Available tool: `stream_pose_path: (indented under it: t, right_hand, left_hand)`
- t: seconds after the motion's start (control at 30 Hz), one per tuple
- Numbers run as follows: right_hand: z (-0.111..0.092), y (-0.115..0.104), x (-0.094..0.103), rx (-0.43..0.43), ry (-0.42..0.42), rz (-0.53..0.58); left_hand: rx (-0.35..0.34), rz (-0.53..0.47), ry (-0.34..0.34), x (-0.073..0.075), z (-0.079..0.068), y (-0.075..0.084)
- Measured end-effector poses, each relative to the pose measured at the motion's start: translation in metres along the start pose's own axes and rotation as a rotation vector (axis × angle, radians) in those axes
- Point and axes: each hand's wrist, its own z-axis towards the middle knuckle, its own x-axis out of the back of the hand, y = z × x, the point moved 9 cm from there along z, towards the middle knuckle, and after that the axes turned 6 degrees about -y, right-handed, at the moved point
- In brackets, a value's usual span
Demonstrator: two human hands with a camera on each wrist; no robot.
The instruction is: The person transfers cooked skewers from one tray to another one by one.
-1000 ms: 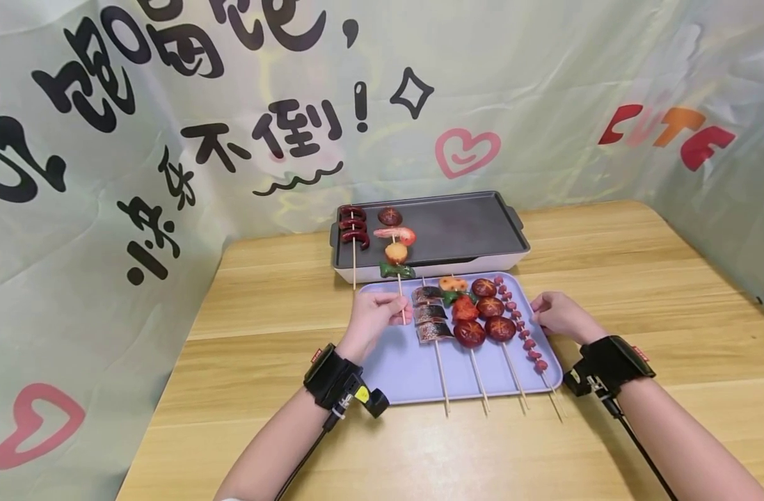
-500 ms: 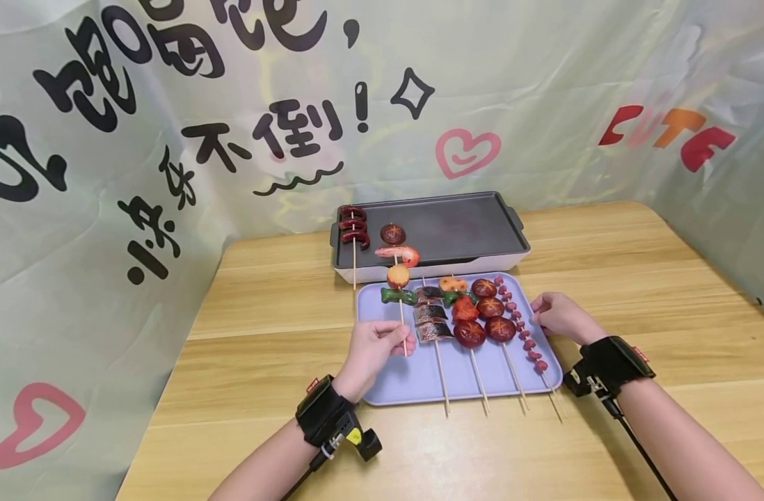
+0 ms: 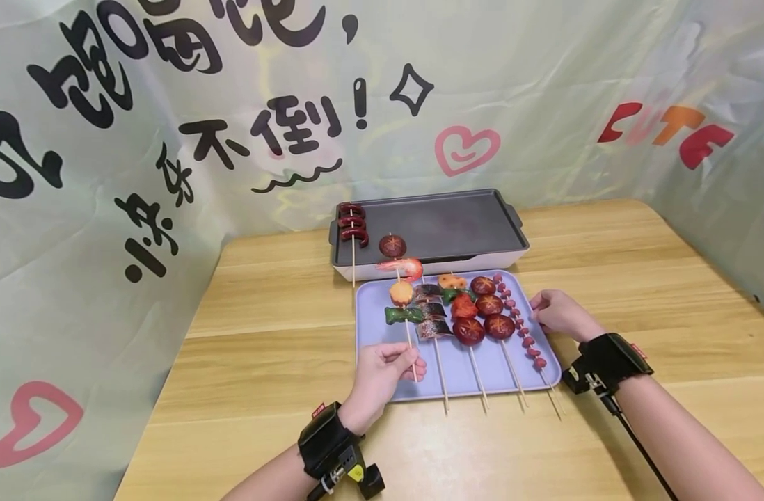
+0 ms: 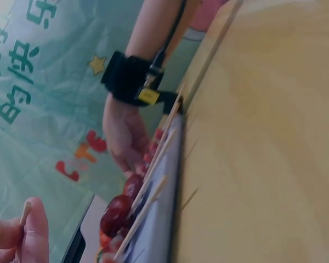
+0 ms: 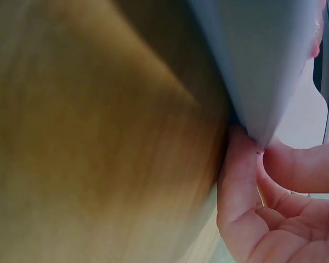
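Observation:
My left hand [image 3: 385,376] pinches the stick of a mixed skewer [image 3: 403,315] strung with a mushroom, a shrimp, a yellow round piece and a green pepper. This skewer is over the left part of the lilac tray [image 3: 376,334], its tip end reaching over the grill's front edge. In the left wrist view the stick's end shows between thumb and finger [image 4: 37,233]. My right hand [image 3: 560,314] grips the tray's right rim, thumb above and fingers below, as the right wrist view shows at the rim [image 5: 257,129].
On the tray lie a fish skewer [image 3: 432,311], another mixed skewer [image 3: 466,330], a mushroom skewer [image 3: 499,327] and a skewer of small red pieces [image 3: 527,341]. Behind stands a grill pan [image 3: 451,219] bearing a sausage skewer [image 3: 353,224] at its left. Sticks overhang the tray's front edge.
My left hand has drawn the mixed skewer back from the grill toward the tray's front, and slightly right. My right hand stays on the tray's rim.

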Motion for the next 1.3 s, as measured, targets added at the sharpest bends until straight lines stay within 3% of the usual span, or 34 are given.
stream_pose_path:
  t: [0.77,1.3]
  right_hand:
    - [0.001,0.001,0.0,-0.003,0.011,0.001]
    - [0.001,0.001,0.0,-0.001,0.007,-0.004]
  left_hand:
    - [0.056,-0.051,-0.01,-0.018,-0.026,-0.036]
    - [0.145,-0.057,0.01,-0.007,-0.02,-0.051]
